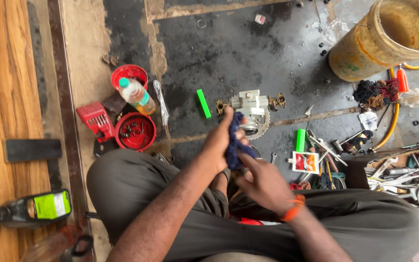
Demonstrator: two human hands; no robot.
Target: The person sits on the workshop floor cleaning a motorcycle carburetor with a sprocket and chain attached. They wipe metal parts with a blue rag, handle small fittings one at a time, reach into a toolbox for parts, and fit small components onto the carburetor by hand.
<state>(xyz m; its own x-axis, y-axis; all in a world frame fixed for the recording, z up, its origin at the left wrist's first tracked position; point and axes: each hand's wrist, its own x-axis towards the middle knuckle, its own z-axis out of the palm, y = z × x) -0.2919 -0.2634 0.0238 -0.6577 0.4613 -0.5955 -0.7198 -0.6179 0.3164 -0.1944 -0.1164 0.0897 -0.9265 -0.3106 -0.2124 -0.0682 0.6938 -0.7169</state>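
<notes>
Both hands are closed on a dark blue rag above the knees, the left hand gripping its upper part and the right hand pinching below, probably rubbing something hidden inside, near the metal engine part on the floor.

A crumpled dark blue rag bunched upright between both palms.

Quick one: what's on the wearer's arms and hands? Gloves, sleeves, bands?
No gloves and no sleeves in view: both forearms are bare to the frame edge. The left hand wears nothing that shows. The right hand has an orange band around the wrist, a narrow strap somewhat motion-blurred. No rings or watch can be made out. Below the arms, grey-olive trousers cover the legs.
</notes>
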